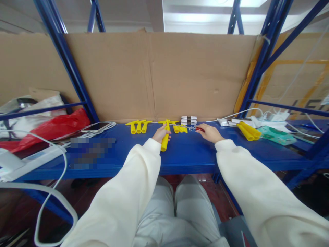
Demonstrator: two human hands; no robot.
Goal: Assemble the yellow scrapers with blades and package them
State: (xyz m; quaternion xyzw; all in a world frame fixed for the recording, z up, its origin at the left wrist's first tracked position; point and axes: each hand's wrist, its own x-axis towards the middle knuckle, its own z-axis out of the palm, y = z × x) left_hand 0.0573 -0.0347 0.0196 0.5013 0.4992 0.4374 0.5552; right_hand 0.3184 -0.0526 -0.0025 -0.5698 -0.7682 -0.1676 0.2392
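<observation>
My left hand [161, 133] is wrapped round a yellow plastic part [163, 145], held with its wide tubular end toward me. My right hand [208, 133] grips the red handle of a screwdriver [199, 129], whose thin shaft points left to the top of the held part. Behind my hands, more yellow parts [176, 129] lie on the blue table [190, 151]. A small stack of white and black pieces [189, 120] sits against the cardboard. Three yellow parts [139, 127] lie in a row further left.
Two yellow tubes [248, 131] rest beside a green packet [277, 135] at the right, near white cables. On the left are a red bag [61, 128], a phone [95, 127] with cable and a power strip [33, 163]. Cardboard [180, 75] and blue posts stand behind.
</observation>
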